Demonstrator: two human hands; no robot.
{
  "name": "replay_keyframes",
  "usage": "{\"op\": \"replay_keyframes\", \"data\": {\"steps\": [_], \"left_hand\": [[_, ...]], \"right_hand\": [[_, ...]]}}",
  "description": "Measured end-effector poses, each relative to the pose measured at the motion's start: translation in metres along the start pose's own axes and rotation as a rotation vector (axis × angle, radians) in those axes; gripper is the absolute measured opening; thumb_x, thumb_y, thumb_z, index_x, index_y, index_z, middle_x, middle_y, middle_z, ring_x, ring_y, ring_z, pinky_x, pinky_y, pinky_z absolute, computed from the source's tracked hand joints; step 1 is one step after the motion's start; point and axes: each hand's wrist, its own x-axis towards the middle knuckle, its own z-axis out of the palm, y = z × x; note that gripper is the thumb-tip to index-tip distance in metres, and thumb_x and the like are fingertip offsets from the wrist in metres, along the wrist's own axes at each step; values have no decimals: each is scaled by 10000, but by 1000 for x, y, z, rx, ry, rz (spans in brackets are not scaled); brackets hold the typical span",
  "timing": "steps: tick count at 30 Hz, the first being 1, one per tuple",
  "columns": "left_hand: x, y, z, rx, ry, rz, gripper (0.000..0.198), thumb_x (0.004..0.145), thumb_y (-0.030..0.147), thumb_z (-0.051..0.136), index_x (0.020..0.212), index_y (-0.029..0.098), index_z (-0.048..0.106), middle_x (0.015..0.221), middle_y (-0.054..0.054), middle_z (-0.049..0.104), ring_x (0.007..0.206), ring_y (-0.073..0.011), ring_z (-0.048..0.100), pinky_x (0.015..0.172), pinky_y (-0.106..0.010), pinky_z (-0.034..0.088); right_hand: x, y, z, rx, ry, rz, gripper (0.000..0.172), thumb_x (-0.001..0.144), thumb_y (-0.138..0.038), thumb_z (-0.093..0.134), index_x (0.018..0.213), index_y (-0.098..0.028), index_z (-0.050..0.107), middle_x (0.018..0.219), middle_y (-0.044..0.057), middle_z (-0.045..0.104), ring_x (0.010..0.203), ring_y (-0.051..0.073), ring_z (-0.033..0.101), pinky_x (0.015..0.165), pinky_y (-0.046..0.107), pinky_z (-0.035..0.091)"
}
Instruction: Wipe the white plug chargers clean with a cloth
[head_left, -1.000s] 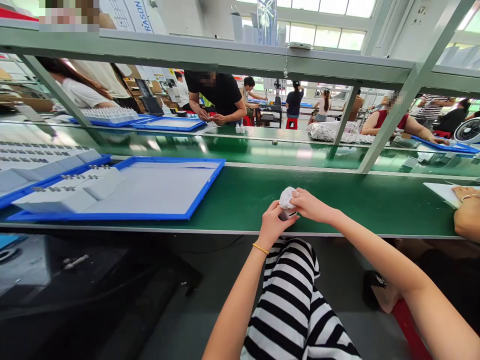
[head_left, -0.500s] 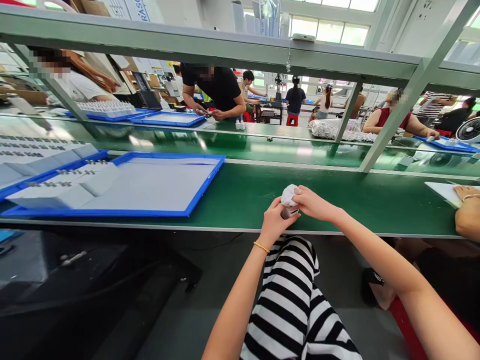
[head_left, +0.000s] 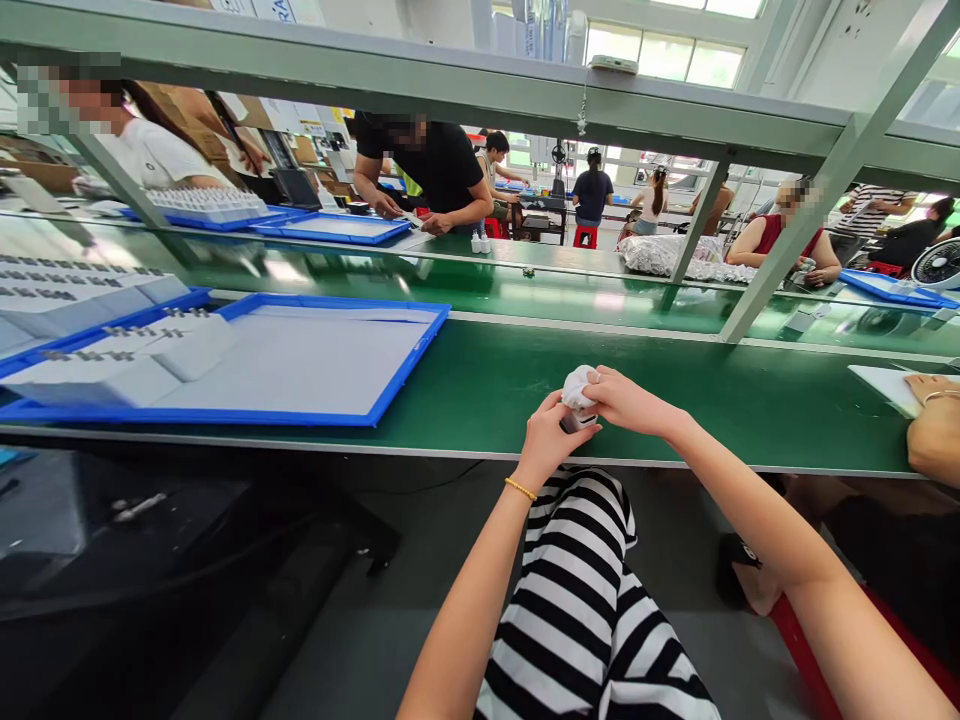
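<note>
**Pinching white cloth around a dark item**

The left fingers curled around the dark item while the right fingers pressed the white cloth from above, over the green table, a blue tray well to the left.

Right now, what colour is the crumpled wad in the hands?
White, best seen in the head view: the crumpled wad between the left hand and right hand.
</note>
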Motion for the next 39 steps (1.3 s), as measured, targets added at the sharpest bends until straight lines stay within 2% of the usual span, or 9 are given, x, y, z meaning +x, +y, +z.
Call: {"op": "replay_keyframes", "data": {"steps": [5,11,17,20,23,29,33,37,39], "left_hand": [[0,-2,2,36,4,20,247,707,353,800,900,222,719,1055,-39,674,942,-204,655,829,-316,540],[-2,-3,3,85,45,5,319,680,372,823,920,198,705,1353,-75,575,1015,-227,662,838,-328,558],[-2,-2,3,76,12,61,282,728,333,796,972,218,713,1127,-51,679,977,-211,670,857,-331,555],[-2,-4,3,67,21,84,320,727,313,799,1023,227,714,1202,-58,653,1032,-215,663,893,-333,551],[-2,-6,4,39,23,83,414,720,307,806,1112,237,692,1323,-70,594,1030,-206,671,922,-340,548],[1,-4,1,34,-30,54,289,708,280,799,969,208,699,1234,-69,642,1108,-243,641,943,-368,541],[2,-2,-1,31,-57,56,374,701,267,801,1043,197,664,1285,-82,622,1129,-247,635,970,-375,532],[-1,-3,1,107,-59,78,305,767,331,749,1018,191,648,1488,-108,456,1130,-252,644,929,-364,554],[-2,-3,4,152,-58,125,382,796,342,727,1131,196,614,1484,-116,461,1193,-261,613,968,-370,537]], "right_hand": [[-1,-2,-2,-36,-8,13,224,867,-77,477,673,-180,516,778,50,506,761,188,394,716,314,315],[-3,-6,-4,-110,-12,30,230,886,-97,479,677,-175,539,774,59,516,762,198,392,710,317,306],[-2,-2,-3,-137,-16,5,174,925,-138,489,790,-164,595,849,72,574,777,195,434,704,302,322],[-8,0,-8,-244,29,15,172,957,-247,511,872,-140,617,892,98,610,816,215,470,734,313,340],[-15,0,-12,-428,83,3,288,989,-339,462,917,-122,637,935,133,633,849,242,492,756,339,330],[-15,-4,1,-633,53,-114,379,1021,-356,376,885,-141,656,834,117,653,826,242,499,709,348,275],[-11,-3,6,-636,54,-135,261,988,-310,468,889,-161,658,824,104,658,826,236,495,691,346,253],[-10,-1,3,-608,0,-140,113,917,-184,550,900,-173,662,832,89,660,840,230,495,686,342,245],[-12,0,1,-597,-17,-132,106,902,-160,556,887,-174,660,844,88,659,837,226,494,689,340,246]]}}
